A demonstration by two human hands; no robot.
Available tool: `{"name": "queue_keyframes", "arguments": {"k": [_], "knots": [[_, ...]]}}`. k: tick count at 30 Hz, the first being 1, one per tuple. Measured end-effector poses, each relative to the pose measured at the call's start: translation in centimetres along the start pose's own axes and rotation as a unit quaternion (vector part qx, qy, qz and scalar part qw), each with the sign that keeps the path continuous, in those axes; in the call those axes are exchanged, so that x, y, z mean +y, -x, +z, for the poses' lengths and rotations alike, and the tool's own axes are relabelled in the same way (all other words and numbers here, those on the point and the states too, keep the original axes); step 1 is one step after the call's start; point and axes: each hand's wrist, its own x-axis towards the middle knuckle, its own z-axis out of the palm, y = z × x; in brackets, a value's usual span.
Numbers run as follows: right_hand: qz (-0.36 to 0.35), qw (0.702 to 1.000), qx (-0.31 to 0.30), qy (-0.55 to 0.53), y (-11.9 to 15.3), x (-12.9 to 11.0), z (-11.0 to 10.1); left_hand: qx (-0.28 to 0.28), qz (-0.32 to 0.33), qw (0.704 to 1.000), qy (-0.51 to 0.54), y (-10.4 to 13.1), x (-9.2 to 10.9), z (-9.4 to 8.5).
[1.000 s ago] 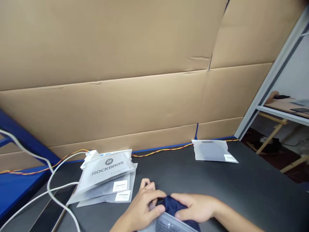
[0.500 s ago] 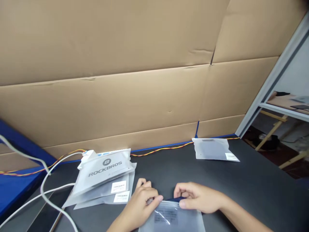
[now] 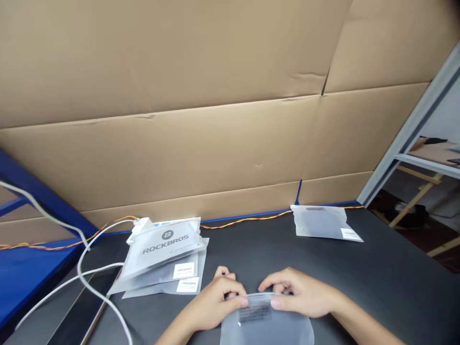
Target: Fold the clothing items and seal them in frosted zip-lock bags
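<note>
A frosted plastic zip bag (image 3: 268,328) lies at the near edge of the view, with dark contents showing through and a block of small print near its top. My left hand (image 3: 224,297) pinches the top left edge of this bag between thumb and fingers. At the top right, my right hand (image 3: 296,294) grips the same edge, its thumb on the front face and its index finger reaching over behind. The bag's lower part runs out of view.
A stack of frosted bags, the top one printed ROCKBROS (image 3: 165,244), lies at the left beside white cables (image 3: 84,268). Another labelled bag (image 3: 321,222) lies at the back right. Cardboard (image 3: 201,158) walls the back of the black table (image 3: 341,282).
The dark blue piece that stuck out of the bag's opening no longer shows. My right index finger has straightened along the edge. The whole view has shifted slightly.
</note>
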Motion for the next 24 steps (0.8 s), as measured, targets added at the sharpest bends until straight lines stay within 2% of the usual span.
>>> {"name": "queue_keyframes", "arguments": {"k": [2, 3, 7, 8, 10, 13, 16, 19, 24], "knots": [[0.012, 1.0, -0.026, -0.007, 0.0, 0.1, -0.1, 0.0, -0.002, 1.0, -0.006, -0.1, -0.1, 0.2], [0.008, 1.0, -0.011, -0.01, 0.0, 0.2, -0.3, 0.007, -0.002, 1.0, -0.006, 0.0, -0.1, 0.1], [0.009, 0.983, 0.174, 0.06, 0.3, 0.6, -1.6, 0.052, 0.006, 0.998, 0.018, 0.4, -0.4, -0.9], [0.023, 0.977, 0.195, 0.087, 0.4, 0.7, -1.9, 0.046, 0.011, 0.998, 0.027, 0.6, -0.4, -1.3], [0.04, 0.977, 0.179, 0.108, 0.3, 0.8, -2.1, 0.017, 0.03, 0.998, 0.052, 0.9, -0.5, -2.0], [0.03, 0.989, 0.125, 0.079, -0.1, 0.5, -0.9, -0.02, 0.062, 0.994, 0.091, 1.0, -0.2, -1.9], [0.006, 0.991, 0.115, 0.062, -0.7, -0.2, 1.3, 0.015, 0.017, 0.992, 0.127, 0.6, 0.3, -0.8], [-0.011, 0.992, 0.113, 0.052, -1.2, -0.6, 3.1, 0.054, -0.037, 0.991, 0.118, 0.0, 0.8, 0.6], [-0.031, 0.99, 0.135, 0.042, -1.8, -0.5, 4.1, 0.076, -0.052, 0.989, 0.112, -0.6, 1.4, 2.0]]}}
